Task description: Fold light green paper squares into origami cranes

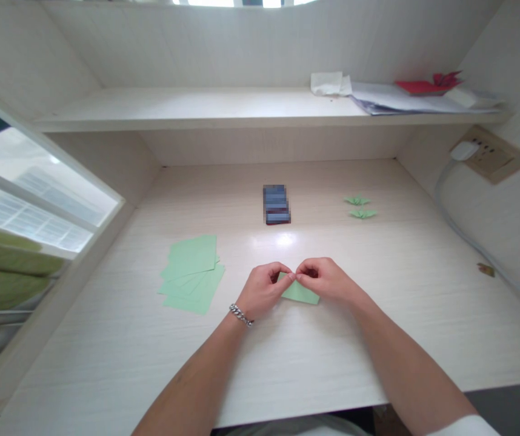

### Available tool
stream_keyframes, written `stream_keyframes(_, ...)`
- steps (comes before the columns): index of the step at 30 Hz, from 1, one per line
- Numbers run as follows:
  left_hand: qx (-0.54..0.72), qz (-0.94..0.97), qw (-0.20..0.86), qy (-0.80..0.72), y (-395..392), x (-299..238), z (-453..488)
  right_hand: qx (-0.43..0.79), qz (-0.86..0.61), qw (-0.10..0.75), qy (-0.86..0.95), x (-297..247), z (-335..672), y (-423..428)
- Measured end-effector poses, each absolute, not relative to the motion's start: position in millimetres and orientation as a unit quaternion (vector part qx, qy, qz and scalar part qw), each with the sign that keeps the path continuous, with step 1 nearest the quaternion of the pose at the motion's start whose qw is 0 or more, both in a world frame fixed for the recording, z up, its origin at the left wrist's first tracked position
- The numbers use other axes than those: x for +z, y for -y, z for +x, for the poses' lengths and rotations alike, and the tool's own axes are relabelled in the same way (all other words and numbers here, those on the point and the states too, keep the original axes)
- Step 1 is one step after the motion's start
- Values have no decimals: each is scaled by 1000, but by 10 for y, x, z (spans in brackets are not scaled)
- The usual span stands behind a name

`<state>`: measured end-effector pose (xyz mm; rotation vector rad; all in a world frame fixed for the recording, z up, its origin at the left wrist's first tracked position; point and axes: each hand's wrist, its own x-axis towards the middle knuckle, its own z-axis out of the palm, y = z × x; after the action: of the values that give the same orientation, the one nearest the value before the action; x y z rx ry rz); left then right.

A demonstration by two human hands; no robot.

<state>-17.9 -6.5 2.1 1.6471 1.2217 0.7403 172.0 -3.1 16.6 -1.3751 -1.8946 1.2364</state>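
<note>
A green sheet of paper (302,294) is pinched at its far edge between both hands, just above the desk. My left hand (266,287) has thumb and forefinger closed on it, with a chain bracelet (240,315) at the wrist. My right hand (326,277) grips the same edge, its fingertips almost touching the left ones. The fingers hide part of the paper. To the left lies a loose stack of green paper sheets (191,269). Two small folded green paper cranes (362,214) sit at the back right.
Behind the hands lies a phone (277,204), its screen blurred. A shelf (187,109) crosses above the desk, bearing papers (387,100) and a red folded paper (446,79). At right, a white cable (451,224) runs from a wall socket (496,154). A window is at left.
</note>
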Motion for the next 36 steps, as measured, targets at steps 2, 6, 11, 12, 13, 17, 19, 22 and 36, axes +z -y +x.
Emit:
stream_keyframes(2, 304, 667, 465, -496, 50, 13, -199, 455, -506, 242, 691, 164, 1723, 29)
stream_keyframes(6, 336, 631, 484, -505, -29, -18, -288, 480, -524, 246, 660, 145, 1823, -14)
stream_keyframes(11, 394, 561, 500, -529, -142, -27, -447, 513, -553, 276, 595, 81, 1987, -109)
stream_keyframes(12, 407, 548, 499, -534, -152, -20, -462, 512, -561, 294, 580, 70, 1994, -123)
stream_keyframes(13, 415, 538, 501, -536, -155, -11, -467, 517, -562, 322, 560, 63, 1987, -131)
stream_keyframes(17, 397, 535, 531, -523, -116, 15, -396, 564, -503, 362, 546, 60, 1864, -98)
stream_keyframes(19, 378, 543, 544, -516, -91, 10, -343, 565, -486, 322, 584, 62, 1803, -63)
stream_keyframes(22, 372, 540, 557, -509, -78, -19, -304, 556, -499, 301, 593, 57, 1774, -33)
stream_keyframes(36, 368, 489, 620, -490, 1, 19, -208, 542, -528, 371, 538, 3, 1756, -53)
